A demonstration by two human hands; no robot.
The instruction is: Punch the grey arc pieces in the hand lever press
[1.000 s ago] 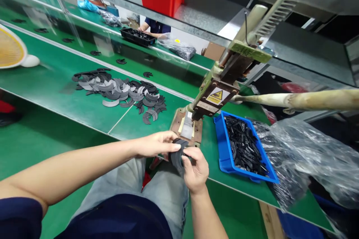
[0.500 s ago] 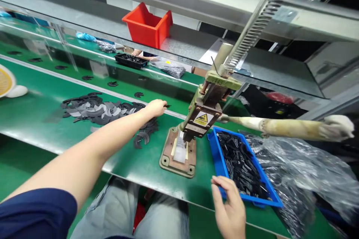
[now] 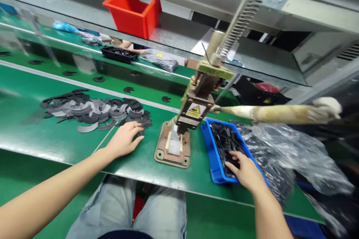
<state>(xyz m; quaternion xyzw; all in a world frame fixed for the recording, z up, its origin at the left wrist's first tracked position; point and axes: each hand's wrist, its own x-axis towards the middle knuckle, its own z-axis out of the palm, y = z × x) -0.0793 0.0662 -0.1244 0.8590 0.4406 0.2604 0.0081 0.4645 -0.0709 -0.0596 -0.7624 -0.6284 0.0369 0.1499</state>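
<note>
Flanking one press (image 3: 195,110) | left hand (image 3: 125,140): one pile (image 3: 92,110) | right hand (image 3: 246,170): one bin (image 3: 211,153) | grips unclear

right hand (image 3: 247,168) hiding some black pieces (image 3: 224,136), co-worker (image 3: 126,44) mostly hidden behind shelf (image 3: 179,31), spring (image 3: 242,18) cut off above

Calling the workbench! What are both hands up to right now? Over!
Left hand at the edge of the curved parts. Right hand at the black pieces in the blue bin. Both grips unclear. Press between the hands.
</note>
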